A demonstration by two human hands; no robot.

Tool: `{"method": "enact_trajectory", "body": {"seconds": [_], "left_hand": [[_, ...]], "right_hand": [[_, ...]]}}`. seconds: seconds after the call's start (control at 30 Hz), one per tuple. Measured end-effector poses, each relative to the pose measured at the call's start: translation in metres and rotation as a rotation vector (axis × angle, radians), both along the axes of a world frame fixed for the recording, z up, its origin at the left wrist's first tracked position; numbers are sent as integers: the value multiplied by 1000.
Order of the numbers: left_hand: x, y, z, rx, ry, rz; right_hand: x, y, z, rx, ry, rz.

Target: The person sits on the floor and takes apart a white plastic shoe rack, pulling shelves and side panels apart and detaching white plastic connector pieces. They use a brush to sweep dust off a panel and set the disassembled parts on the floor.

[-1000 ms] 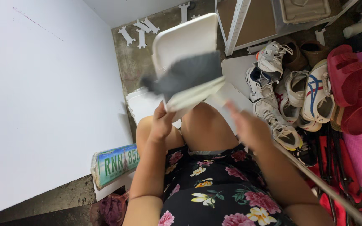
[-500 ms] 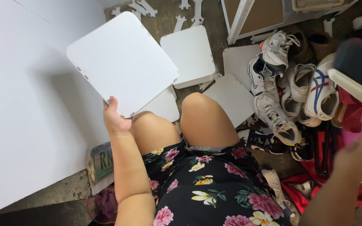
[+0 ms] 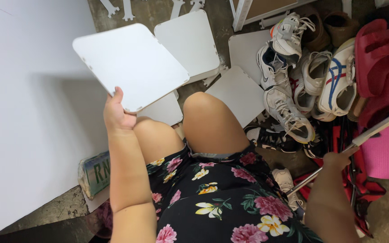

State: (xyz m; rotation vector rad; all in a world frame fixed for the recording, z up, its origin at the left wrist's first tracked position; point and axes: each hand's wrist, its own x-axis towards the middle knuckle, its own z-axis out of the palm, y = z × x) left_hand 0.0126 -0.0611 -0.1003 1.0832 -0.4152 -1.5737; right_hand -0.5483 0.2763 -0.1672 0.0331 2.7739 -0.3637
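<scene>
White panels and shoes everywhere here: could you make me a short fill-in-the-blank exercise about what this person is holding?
1. The left hand holds a white panel with ____ corners.
2. The right hand grips another panel, seen ____-on.
3. The pile of sneakers lies on the person's ____ side.
4. The person's dress has a ____ print.

Missing words: rounded; edge; right; floral
</scene>
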Motion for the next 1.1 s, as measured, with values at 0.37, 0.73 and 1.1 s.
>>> {"method": "enact_trajectory", "body": {"seconds": [0.37,0.73,1.1], "left_hand": [[-64,-48,-29,187,-52,-50],[-70,-86,-21,130,-269,65],[-42,-97,-1,27,-492,130]], "right_hand": [[69,-141,-37,-764,520,1248],[159,-379,-149,54,-23,1716],[198,-469,-179,252,-339,1242]]}}
